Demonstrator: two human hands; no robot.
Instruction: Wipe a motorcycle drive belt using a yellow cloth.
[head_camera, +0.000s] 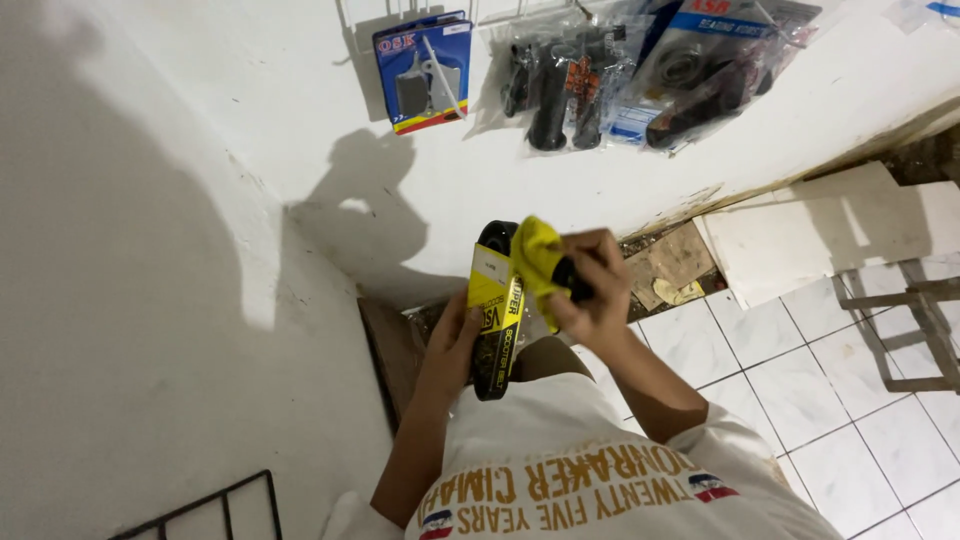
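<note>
White plaster wall fills the left of the view, matte and slightly uneven, with soft shadows across it. A black wire rack cuts into the bottom left corner.

Just left of centre, the left hand curls closed around a black rubber drive belt, a narrow flexible loop standing nearly upright in front of the person's chest. A glossy yellow card sleeve wraps its upper part.

The right hand is closed around a bunched yellow cloth, soft and crumpled, pressed against the top of the belt.

By the look of it, the cloth is wiping the belt. This goes best with the left hand gripping firmly low down so the loop does not twist, while the cloth folds around the rubber and slides along its length, staying off the card sleeve.

Above, packaged parts hang on the wall: a blue blister pack and, further right, clear crinkled plastic bags holding dark cylindrical pieces.

On the right lies a floor of glossy white tiles, with pale flat boards leaning near a crumbling wall base and a grey metal frame at the edge.
</note>
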